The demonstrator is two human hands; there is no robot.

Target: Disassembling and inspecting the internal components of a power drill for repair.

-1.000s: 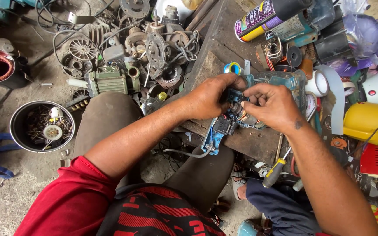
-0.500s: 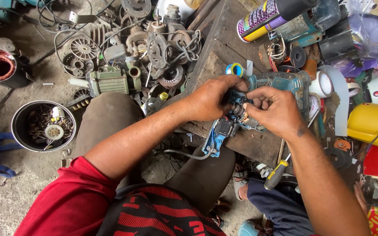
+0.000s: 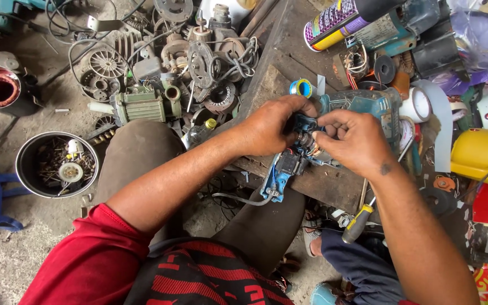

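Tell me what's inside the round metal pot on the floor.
The pot holds a dark tangle of small metal scraps and screws, with a white round part and a small white piece on top. The bottom is covered by the scraps.

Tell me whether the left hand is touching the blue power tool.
Touching. The head view shows the left hand with fingers wrapped on the blue power tool.
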